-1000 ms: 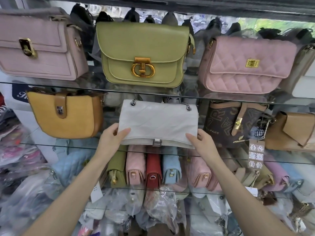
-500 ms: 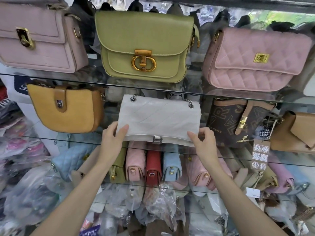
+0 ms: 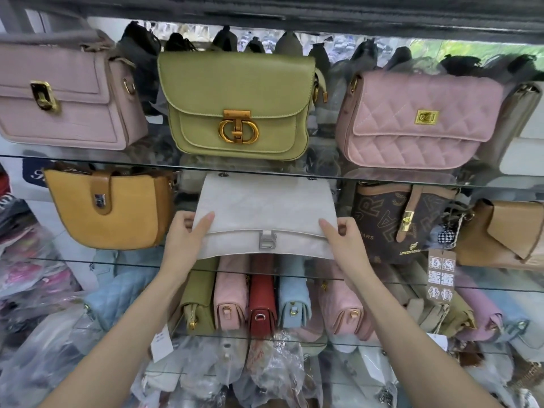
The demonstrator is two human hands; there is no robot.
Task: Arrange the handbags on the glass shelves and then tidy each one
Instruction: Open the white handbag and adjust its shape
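Hands have shifted: the left hand [image 3: 188, 234] and right hand [image 3: 343, 240] now pinch the white bag [image 3: 265, 213] by its lower flap corners, fingers on the front, and the bag's flap leans back more than a moment ago. It looks nearly settled on the middle glass shelf [image 3: 88, 262], between the yellow bag [image 3: 109, 207] and brown bag [image 3: 394, 219]. Its clasp [image 3: 267, 239] faces outward, with the long axis running left to right along the shelf.

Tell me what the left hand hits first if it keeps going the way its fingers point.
The left hand points up and right, already gripping the white bag; going on, its fingers would slide across the flap, probably towards the glass shelf above. Depth is unclear.
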